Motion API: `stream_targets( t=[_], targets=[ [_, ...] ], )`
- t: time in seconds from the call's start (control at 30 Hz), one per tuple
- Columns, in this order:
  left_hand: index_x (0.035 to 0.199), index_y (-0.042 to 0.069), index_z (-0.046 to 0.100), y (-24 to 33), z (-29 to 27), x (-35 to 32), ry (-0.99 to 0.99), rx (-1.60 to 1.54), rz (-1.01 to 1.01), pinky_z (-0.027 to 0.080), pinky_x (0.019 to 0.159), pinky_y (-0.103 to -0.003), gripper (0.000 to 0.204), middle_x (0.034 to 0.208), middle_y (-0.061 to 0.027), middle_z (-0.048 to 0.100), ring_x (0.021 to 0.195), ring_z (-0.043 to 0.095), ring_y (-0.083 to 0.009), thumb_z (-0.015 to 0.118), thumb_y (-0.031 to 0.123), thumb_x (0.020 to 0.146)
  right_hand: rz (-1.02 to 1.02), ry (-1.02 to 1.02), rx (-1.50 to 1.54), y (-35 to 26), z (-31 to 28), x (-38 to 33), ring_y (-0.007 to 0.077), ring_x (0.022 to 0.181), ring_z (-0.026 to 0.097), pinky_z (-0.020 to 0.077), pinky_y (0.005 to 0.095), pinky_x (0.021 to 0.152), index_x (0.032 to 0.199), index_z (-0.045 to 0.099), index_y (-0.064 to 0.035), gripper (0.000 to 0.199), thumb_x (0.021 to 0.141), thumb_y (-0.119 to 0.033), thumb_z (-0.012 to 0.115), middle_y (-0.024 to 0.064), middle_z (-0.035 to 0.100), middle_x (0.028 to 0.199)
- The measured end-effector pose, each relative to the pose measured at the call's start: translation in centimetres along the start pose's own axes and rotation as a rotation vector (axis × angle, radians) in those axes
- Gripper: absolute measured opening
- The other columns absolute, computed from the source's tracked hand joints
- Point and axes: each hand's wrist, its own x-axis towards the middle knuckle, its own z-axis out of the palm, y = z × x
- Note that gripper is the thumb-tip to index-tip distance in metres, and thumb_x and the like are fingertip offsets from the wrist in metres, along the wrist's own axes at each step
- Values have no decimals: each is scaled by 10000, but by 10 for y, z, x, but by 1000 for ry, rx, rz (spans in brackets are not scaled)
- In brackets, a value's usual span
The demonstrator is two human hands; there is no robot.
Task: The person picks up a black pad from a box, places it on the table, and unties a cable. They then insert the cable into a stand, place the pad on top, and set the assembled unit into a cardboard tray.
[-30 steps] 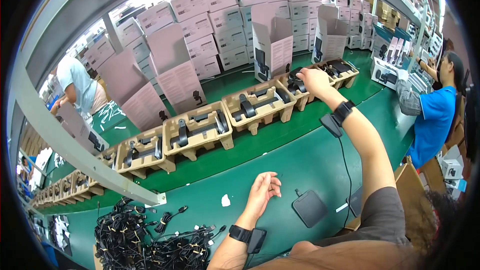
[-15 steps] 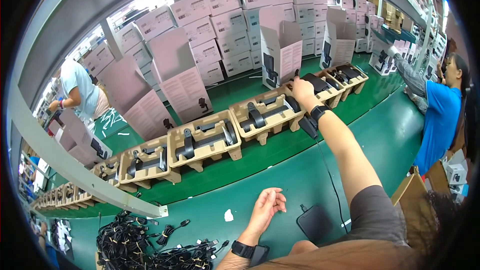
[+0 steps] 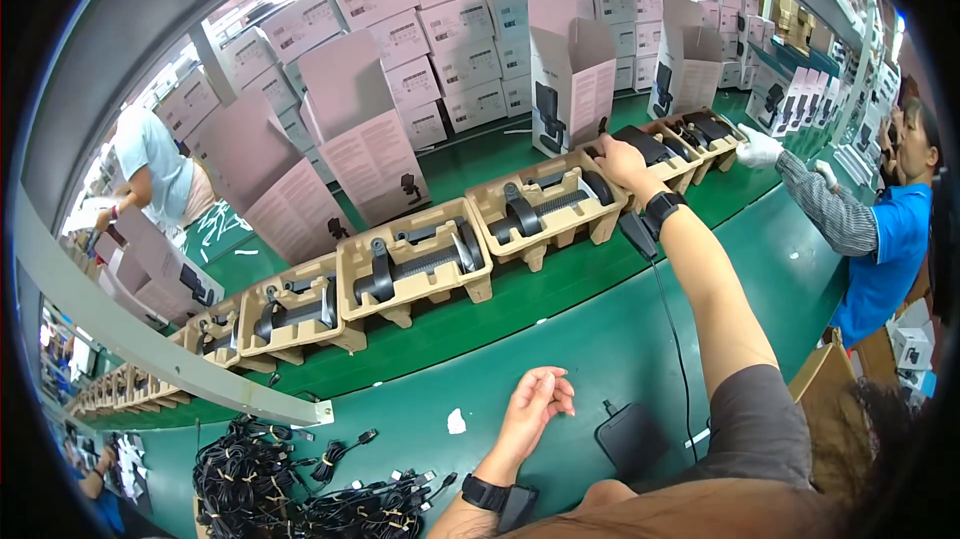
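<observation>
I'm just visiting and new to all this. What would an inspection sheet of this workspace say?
Surface: green bench, with a row of trays along its far side.
Job's things: tan trays, several holding black parts.
Clutter: white scrap and black pad on the bench.
Hands: left hand open, fingers slightly curled, nothing seen in it; right hand at a tray, its grip hidden.
Cables: tangled heap at lower left; thin lead from the right wrist's unit.
Surroundings: stacked boxes and open boxes behind; co-worker in blue at right, another person at left.
</observation>
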Motion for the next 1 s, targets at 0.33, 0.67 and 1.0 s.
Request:
stream_targets(
  t=[0.33, 0.67, 1.0],
  targets=[
    [1050, 31, 476, 2, -2, -6, 27, 12, -24, 481, 676, -304, 240, 857, -86, 551, 723, 541, -157, 416, 236, 940, -43, 84, -77, 12, 14, 4, 344, 797, 582, 473, 432, 707, 899, 653, -146, 211, 773, -214, 498, 161, 618, 832],
    [1012, 29, 483, 19, -6, -10, 33, 45, -13, 480, 664, -298, 247, 837, -94, 553, 703, 543, -161, 421, 257, 939, -429, 94, 149, -58, -72, -143, 318, 768, 570, 475, 386, 665, 972, 558, -78, 217, 802, -212, 572, 128, 546, 850],
    [994, 28, 484, 15, -8, -18, 5, 104, 30, 481, 674, -294, 246, 836, -78, 550, 714, 536, -138, 433, 262, 936, -1101, -664, -146, -112, -151, -328, 279, 1211, 363, 363, 412, 938, 1251, 439, -234, 704, 606, -239, 722, 61, 322, 1367]
  ],
)
